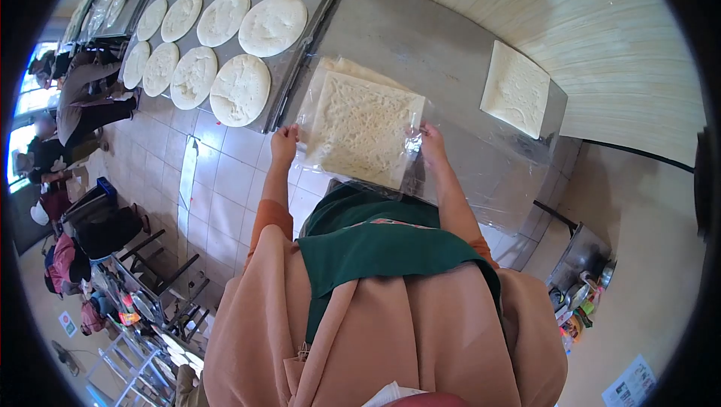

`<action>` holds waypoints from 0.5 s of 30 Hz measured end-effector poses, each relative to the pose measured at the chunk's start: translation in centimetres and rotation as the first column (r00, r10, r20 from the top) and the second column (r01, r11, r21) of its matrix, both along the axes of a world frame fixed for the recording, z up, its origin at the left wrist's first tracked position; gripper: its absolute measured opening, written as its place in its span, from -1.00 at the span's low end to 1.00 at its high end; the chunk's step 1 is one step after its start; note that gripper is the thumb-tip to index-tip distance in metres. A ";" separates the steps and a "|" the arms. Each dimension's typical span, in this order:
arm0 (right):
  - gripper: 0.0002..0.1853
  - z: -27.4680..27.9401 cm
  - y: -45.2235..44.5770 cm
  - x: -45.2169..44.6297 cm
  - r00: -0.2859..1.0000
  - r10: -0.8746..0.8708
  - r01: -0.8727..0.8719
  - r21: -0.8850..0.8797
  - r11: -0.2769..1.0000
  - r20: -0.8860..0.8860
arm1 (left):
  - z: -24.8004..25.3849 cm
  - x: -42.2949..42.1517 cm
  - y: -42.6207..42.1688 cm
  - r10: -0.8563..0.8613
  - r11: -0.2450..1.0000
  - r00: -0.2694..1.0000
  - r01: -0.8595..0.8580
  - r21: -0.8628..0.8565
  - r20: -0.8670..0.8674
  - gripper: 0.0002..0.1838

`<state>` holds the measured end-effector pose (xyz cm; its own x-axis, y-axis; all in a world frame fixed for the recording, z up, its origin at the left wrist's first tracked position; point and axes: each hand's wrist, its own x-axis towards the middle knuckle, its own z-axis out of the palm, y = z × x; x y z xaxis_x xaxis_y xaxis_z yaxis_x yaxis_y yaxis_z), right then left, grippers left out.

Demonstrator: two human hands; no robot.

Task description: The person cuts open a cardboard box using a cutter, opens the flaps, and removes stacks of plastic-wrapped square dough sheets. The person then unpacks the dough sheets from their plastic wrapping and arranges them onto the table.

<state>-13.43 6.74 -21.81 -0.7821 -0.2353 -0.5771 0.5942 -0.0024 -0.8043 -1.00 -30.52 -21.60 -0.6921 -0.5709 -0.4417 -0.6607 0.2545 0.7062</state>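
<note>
A square flatbread (366, 125), pale and dimpled, lies inside or on clear plastic wrap (308, 110) at the near edge of the metal table. Part of another flatbread (338, 69) shows beneath its far edge. My left hand (285, 142) is closed at the left side of the wrap, its fingers pinching the film. On the opposite side, my right hand (432, 144) pinches the film by the bread's right edge. Whether the wrap is a bag or a loose sheet, I cannot tell. A separate square flatbread (517, 90) rests at the table's right end.
Several round flatbreads (240, 90) lie in rows on a tabletop to the left. More clear film (481, 189) covers the metal table's near right part. Several people stand at the far left, one bending over (86, 99). A patterned wall (601, 54) borders the metal table (398, 24).
</note>
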 end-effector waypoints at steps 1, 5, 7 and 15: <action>-0.73 0.0 0.3 -0.1 0.999 -0.017 0.017 -0.001 1.000 0.047 | 0.3 -0.3 0.2 -0.011 0.999 0.999 0.013 -0.035 0.051 -0.66; -0.71 2.4 -0.4 -0.4 0.987 -0.053 0.049 0.027 0.998 0.154 | 4.4 -2.4 4.1 -0.079 0.849 0.994 0.105 -0.519 0.073 -0.73; -0.68 2.0 -1.4 0.0 0.989 -0.055 0.048 0.052 0.997 0.135 | 6.5 -3.5 5.6 -0.440 0.727 0.896 0.317 -0.609 -0.060 -0.61; -0.59 2.4 -0.5 1.7 0.991 -0.130 0.129 0.026 0.991 0.017 | 1.7 -5.4 5.0 -0.616 0.778 0.740 0.519 -0.354 -0.270 -0.25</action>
<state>-11.69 6.29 -19.44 -0.7944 -0.1184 -0.5957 0.6046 -0.0608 -0.7942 -6.44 -25.54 -19.90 -0.9974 -0.0715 -0.0069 -0.0545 0.6913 0.7205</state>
